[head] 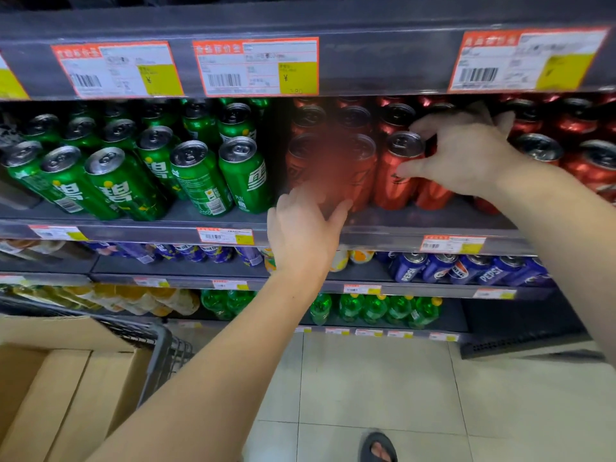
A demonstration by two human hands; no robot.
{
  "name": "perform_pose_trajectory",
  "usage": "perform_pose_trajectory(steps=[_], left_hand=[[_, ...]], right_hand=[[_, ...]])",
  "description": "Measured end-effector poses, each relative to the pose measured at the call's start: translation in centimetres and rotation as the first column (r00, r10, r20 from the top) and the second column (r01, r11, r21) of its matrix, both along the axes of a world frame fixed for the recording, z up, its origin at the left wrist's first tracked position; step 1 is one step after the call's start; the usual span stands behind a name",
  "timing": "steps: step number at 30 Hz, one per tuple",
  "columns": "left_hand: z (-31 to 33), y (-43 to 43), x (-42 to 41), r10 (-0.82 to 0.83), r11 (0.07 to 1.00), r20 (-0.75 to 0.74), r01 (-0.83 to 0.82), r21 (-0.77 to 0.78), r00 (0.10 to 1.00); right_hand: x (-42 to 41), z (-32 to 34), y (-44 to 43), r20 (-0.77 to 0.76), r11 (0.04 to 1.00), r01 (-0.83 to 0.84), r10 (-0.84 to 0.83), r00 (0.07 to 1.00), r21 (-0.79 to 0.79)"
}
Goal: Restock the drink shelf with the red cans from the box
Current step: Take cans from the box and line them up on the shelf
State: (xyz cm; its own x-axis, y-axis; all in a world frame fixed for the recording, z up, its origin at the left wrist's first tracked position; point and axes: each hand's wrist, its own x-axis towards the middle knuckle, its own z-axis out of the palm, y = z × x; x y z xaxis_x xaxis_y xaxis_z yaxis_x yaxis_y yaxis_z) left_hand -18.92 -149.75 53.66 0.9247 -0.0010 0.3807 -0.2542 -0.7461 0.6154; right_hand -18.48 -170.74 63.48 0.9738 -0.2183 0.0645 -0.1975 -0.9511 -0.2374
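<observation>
Red cans fill the right half of the middle drink shelf [133, 225]. My right hand [466, 158] reaches in from the right and grips one upright red can [396, 188] in the front row, fingers over its silver rim and thumb on its side. To its left stand two more front-row red cans [333, 168], blurred. My left hand [303, 231] is at their base by the shelf lip, fingers spread and touching them. The open cardboard box [50, 378] sits at the lower left; its inside is hidden.
Green cans [200, 175] crowd the left half of the same shelf, leaning. Price labels line the shelf edges. Blue cans [466, 268] and green bottles [373, 308] fill lower shelves. A wire cart [166, 345] holds the box. A sandalled foot [378, 448] stands on the tiled floor.
</observation>
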Motion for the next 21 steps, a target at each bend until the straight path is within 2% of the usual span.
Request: perform_pose_trajectory(steps=[4,8,13,18,21], left_hand=[[0.5,-1.7,0.9,0.024,0.999,-0.141,-0.020,0.035,0.990],[0.4,-2.3,1.3,0.068,0.998,-0.210,-0.063,0.030,0.975],[0.6,-2.4,0.9,0.073,0.997,-0.245,-0.078,-0.010,0.967],[0.6,-2.6,0.7,0.079,0.996,-0.249,-0.087,-0.020,0.965],[0.2,-2.4,0.6,0.076,0.996,-0.253,-0.083,-0.016,0.965]], right_hand=[[0.5,-0.3,-0.3,-0.006,1.000,0.017,-0.017,1.000,-0.002],[0.6,0.0,-0.2,-0.051,0.999,-0.043,0.044,0.998,0.018],[0.4,0.6,-0.4,-0.036,0.992,-0.071,0.075,0.997,0.106],[-0.4,1.6,-0.8,-0.015,0.993,-0.042,0.044,0.999,0.112],[-0.7,2.6,-2.6,0.019,0.998,-0.029,0.028,0.999,0.063]])
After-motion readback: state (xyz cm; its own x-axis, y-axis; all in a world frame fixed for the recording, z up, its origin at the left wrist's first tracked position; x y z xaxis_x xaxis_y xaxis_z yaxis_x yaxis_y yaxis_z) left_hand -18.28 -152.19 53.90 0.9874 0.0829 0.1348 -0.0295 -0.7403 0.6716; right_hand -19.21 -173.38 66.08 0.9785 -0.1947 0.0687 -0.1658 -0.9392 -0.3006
